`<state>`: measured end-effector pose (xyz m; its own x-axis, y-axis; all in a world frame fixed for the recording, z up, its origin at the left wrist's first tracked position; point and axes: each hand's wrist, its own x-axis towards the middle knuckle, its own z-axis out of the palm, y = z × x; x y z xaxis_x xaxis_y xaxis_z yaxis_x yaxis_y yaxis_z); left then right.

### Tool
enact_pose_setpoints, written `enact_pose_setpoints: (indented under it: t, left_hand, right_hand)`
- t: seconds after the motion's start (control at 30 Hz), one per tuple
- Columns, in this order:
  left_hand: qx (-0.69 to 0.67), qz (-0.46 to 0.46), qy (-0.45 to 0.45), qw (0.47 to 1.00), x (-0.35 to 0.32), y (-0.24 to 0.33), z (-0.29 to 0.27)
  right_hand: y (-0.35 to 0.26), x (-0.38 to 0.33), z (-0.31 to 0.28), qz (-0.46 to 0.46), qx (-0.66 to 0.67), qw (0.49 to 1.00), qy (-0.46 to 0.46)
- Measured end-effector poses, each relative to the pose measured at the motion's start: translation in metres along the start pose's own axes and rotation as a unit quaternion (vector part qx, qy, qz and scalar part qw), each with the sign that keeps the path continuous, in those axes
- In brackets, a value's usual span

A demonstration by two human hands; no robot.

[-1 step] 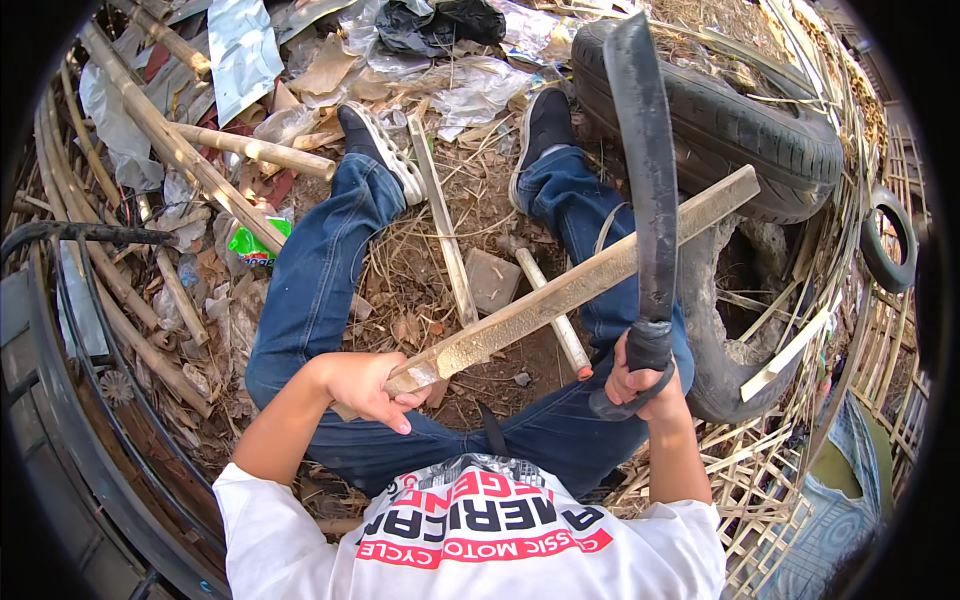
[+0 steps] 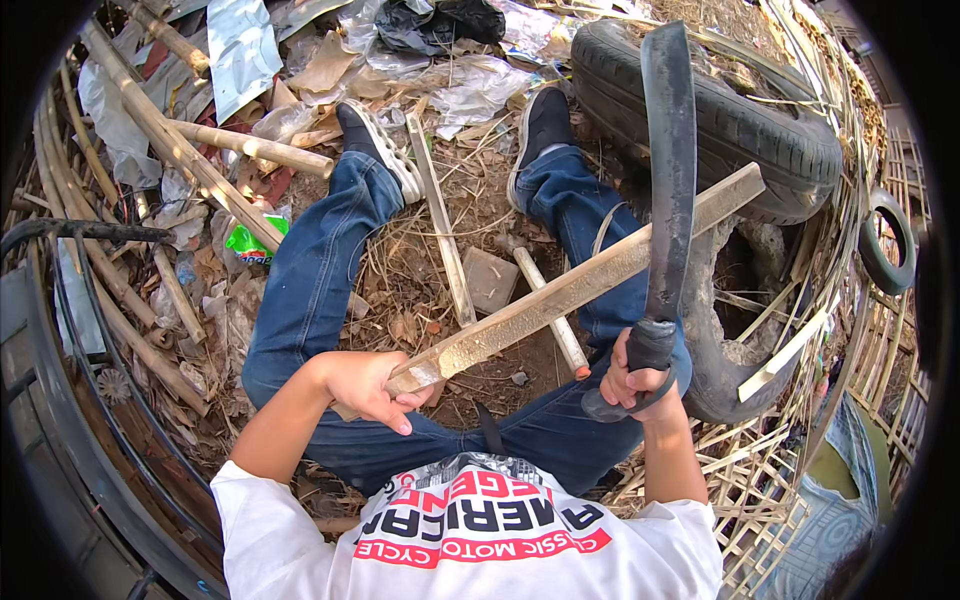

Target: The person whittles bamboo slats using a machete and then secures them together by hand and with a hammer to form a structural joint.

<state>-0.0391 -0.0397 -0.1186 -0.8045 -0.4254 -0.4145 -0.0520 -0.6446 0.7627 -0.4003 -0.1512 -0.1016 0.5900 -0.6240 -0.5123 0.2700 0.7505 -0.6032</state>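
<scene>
My left hand [image 2: 372,390] is closed around the near end of a long pale slat [image 2: 560,297], wood or split bamboo. The slat slants up to the right across my legs, its far end free near the tire. In my right hand [image 2: 640,385] is a machete [image 2: 672,160], gripped by its black-wrapped handle with a dark strap loop around the hand. The long dark blade points up and away, crossing in front of the slat. Whether blade and slat touch, I cannot tell. Below the slat, a short round stick [image 2: 552,312] and another slat [image 2: 440,220] lie between my legs.
A brick-like block [image 2: 489,281] sits on the soil. To the right stand a large tire [image 2: 715,130], a smaller tire [image 2: 888,240] and woven bamboo lattice [image 2: 745,490]. Bamboo poles [image 2: 170,140] and plastic litter [image 2: 480,90] lie left and ahead. A black metal frame [image 2: 95,400] curves at far left.
The machete blade has shifted slightly to the right, and its tip is a little lower in view. My left hand keeps its hold on the slat, which has barely moved.
</scene>
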Motion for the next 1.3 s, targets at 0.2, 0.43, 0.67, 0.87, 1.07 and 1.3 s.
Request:
enact_pose_setpoints:
  t: [0.2, 0.43, 0.67, 0.87, 1.07, 1.3]
  left_hand:
    - [-0.123, -0.018, -0.020, 0.992, 0.007, -0.008, -0.001]
    - [-0.152, -0.012, 0.047, 0.987, 0.010, 0.001, 0.008]
    - [-0.122, 0.082, -0.018, 0.989, 0.015, -0.009, 0.007]
    - [-0.139, 0.056, 0.009, 0.989, 0.004, -0.014, 0.004]
    - [-0.163, 0.040, -0.009, 0.986, 0.007, -0.015, 0.007]
    - [-0.133, 0.022, 0.025, 0.991, 0.016, 0.001, 0.019]
  right_hand:
    - [0.003, -0.003, -0.001, 0.039, -0.110, 0.993, -0.008]
    - [-0.009, 0.014, 0.006, -0.205, -0.464, 0.847, 0.156]
    - [0.004, 0.015, 0.027, -0.190, -0.487, 0.844, 0.117]
    - [-0.008, 0.011, 0.033, -0.167, -0.464, 0.859, 0.137]
    - [0.001, 0.010, 0.035, -0.214, -0.519, 0.816, 0.138]
    - [-0.005, 0.005, 0.045, -0.126, -0.465, 0.853, 0.199]
